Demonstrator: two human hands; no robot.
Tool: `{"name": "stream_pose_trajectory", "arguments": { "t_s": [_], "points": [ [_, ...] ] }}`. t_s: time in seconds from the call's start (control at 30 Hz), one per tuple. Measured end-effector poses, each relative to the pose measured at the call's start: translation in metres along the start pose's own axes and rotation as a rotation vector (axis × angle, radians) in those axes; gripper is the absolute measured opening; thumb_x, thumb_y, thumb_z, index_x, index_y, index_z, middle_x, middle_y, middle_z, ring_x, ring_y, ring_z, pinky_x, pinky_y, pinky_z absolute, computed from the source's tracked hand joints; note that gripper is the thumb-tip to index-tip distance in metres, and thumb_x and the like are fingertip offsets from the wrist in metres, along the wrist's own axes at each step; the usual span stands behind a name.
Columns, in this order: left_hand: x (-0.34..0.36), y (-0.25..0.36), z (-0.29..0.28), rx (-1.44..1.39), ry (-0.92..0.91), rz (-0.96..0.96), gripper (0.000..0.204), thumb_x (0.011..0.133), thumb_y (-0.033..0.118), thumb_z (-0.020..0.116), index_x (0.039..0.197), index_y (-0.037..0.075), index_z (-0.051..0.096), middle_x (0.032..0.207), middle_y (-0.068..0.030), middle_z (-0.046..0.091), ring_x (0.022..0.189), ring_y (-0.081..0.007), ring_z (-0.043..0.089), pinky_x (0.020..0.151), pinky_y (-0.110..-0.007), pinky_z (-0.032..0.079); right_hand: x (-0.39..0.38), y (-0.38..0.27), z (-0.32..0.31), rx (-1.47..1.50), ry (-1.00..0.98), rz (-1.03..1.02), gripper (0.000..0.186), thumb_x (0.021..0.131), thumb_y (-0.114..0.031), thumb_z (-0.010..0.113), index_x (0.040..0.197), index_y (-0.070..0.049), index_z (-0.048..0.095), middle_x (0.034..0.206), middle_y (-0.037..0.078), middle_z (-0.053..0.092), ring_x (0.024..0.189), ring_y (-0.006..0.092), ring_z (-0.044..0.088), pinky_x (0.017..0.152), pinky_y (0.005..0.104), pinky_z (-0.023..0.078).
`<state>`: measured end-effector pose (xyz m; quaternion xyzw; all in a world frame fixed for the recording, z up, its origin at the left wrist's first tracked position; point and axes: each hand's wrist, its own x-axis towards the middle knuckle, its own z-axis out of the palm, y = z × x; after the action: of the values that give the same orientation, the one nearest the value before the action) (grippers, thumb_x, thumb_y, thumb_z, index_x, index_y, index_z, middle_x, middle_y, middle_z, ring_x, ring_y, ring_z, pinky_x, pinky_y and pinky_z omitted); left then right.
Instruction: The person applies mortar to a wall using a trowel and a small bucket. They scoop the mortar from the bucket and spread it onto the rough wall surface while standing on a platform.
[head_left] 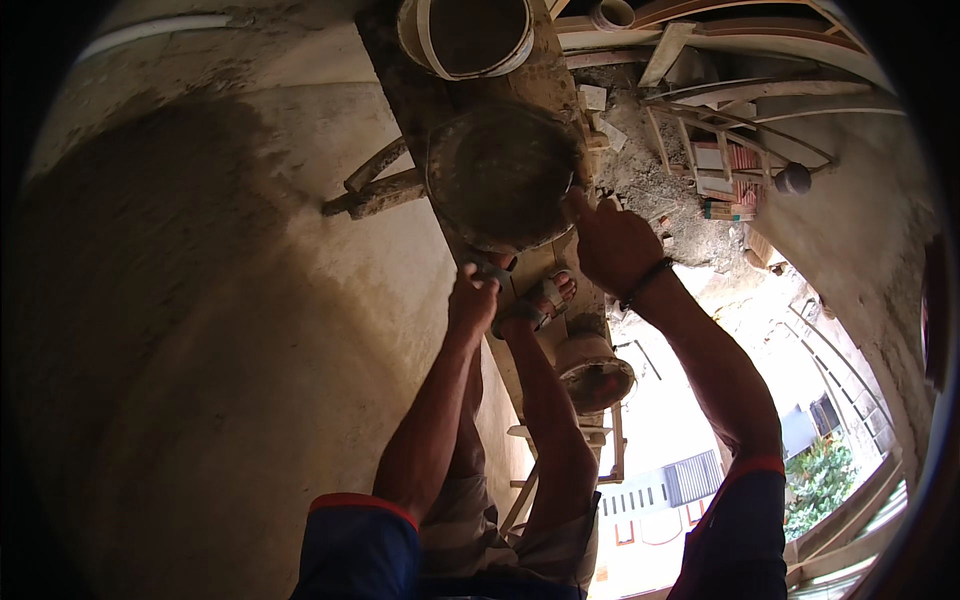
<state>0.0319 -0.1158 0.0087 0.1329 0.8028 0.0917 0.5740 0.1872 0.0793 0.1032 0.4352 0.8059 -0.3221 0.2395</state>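
Note:
A wide, round, dark basin (500, 178) lies on the wooden plank scaffold in front of me. My right hand (618, 245) is at its right rim, fingers closed on the edge, with a dark bracelet round the wrist. Nearer to me, my left hand (474, 298) is closed just below the basin's near rim, beside my feet. What it holds, if anything, is too dark to make out. My sandalled right foot (548, 298) stands on the plank, and the other foot is mostly hidden behind my left hand.
A bucket (468, 40) with a pale rim stands at the plank's far end. Another bucket (594, 372) is by my right leg. A plastered wall (230, 330) runs along the left. Far below on the right lie rubble and wooden frames (715, 150).

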Motion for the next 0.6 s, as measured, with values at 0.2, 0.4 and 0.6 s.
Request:
{"name": "stream_pose_trajectory", "arguments": {
  "t_s": [0.2,0.4,0.6],
  "points": [
    [0.093,-0.006,-0.05,-0.573,-0.078,-0.063,0.057,0.096,0.027,0.052,0.143,0.009,0.025,0.125,-0.0142,0.052,0.108,-0.0319,0.055,0.098,-0.049,0.041,0.041,-0.014,0.023,0.035,-0.158,0.118,0.045,0.079,-0.009,0.053,0.12,0.009,0.046,0.086,0.026,0.065,0.084,0.0369,0.067,0.073,0.0442,0.054],
    [0.113,0.001,-0.041,-0.674,-0.228,-0.035,0.036,0.099,0.025,0.048,0.129,0.007,0.041,0.119,-0.015,0.055,0.107,-0.0336,0.057,0.097,-0.053,0.044,0.097,-0.008,0.123,0.093,-0.33,-0.016,0.036,0.082,-0.027,0.058,0.103,0.002,0.065,0.097,0.023,0.066,0.094,0.0344,0.066,0.082,0.042,0.054],
    [0.11,0.005,-0.044,-0.632,-0.191,0.065,0.046,0.091,0.036,0.061,0.122,0.005,0.045,0.107,-0.0134,0.061,0.092,-0.0294,0.065,0.09,-0.049,0.051,0.121,0.0,0.157,0.182,-0.258,-0.26,0.029,0.085,-0.029,0.056,0.101,-0.009,0.069,0.102,0.016,0.066,0.098,0.0326,0.063,0.084,0.0436,0.05]
  ]
}}
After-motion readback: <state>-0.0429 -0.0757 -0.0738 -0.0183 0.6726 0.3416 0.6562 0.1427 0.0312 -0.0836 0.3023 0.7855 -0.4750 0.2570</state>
